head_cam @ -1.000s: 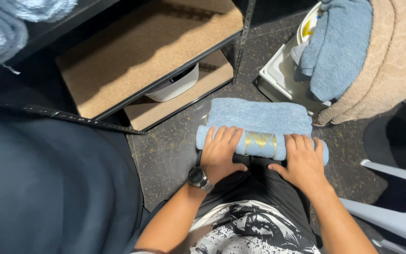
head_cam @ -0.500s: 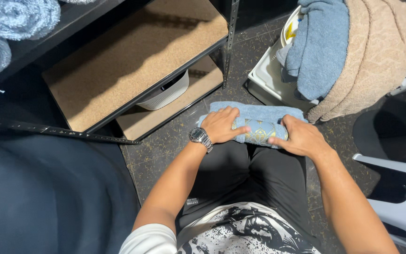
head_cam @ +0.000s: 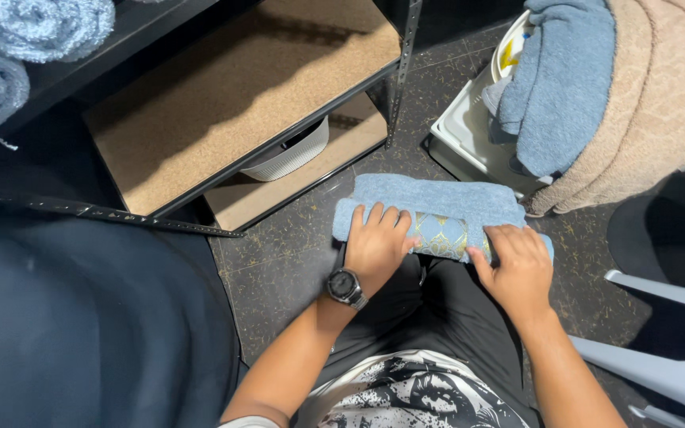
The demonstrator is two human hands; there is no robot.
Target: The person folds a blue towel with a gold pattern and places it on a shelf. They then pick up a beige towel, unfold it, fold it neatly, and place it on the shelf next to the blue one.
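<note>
Blue towel point(head_cam: 438, 208), partly rolled, lies across the person's knees, its long axis running left to right. The left hand point(head_cam: 376, 246) and right hand point(head_cam: 517, 265) press flat on the roll, fingers together. Beneath is dark speckled floor point(head_cam: 287, 261). Beyond stand a metal shelf point(head_cam: 231, 103) and a white bin point(head_cam: 461, 131) draped with towels.

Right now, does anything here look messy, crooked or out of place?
Mostly tidy. Both hands, left hand and right hand, press on a neatly rolled blue towel. Only the blue and beige towels draped loosely over the white bin look untidy, hanging over its side.
</note>
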